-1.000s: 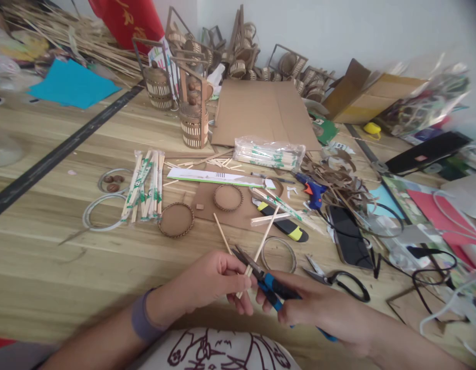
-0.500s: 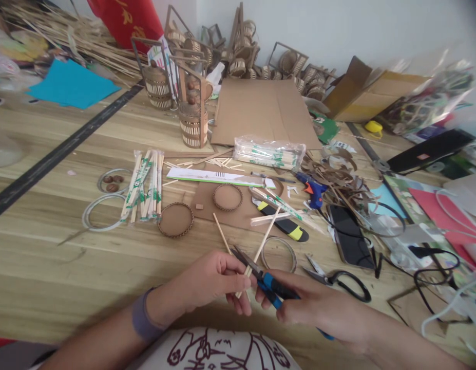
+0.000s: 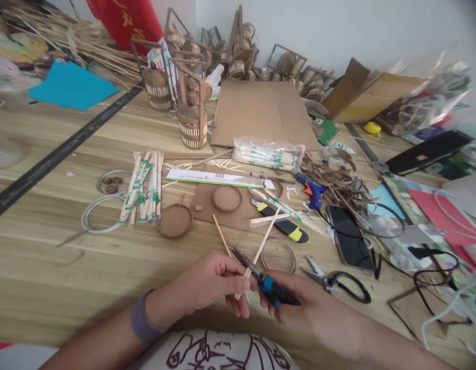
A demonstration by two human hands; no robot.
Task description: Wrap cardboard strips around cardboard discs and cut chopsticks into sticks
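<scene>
My left hand point(image 3: 222, 282) pinches wooden chopsticks point(image 3: 263, 239) that cross and fan apart above the table. In my right hand point(image 3: 295, 298) are shears point(image 3: 274, 293) with blue and black handles. Their dark blades lie across the chopsticks, close to my left fingertips, and the handles look squeezed together. Just beyond my hands lies a pale ring point(image 3: 278, 256). To the right of it rest black-handled scissors point(image 3: 334, 280), partly spread. A yellow and black utility knife point(image 3: 286, 226) lies farther off.
Wrapped chopsticks point(image 3: 142, 187), braided rings point(image 3: 175, 221) and a white paper strip point(image 3: 218, 178) lie ahead. Over on the right are a blue glue gun point(image 3: 315, 191), a phone point(image 3: 349, 236) and cables. Small woven buckets point(image 3: 193, 123) and a cardboard sheet point(image 3: 263, 113) stand behind.
The shears' handles have closed together in my right hand, and the blades have come nearer each other on the chopsticks. My left hand keeps its hold almost unmoved.
</scene>
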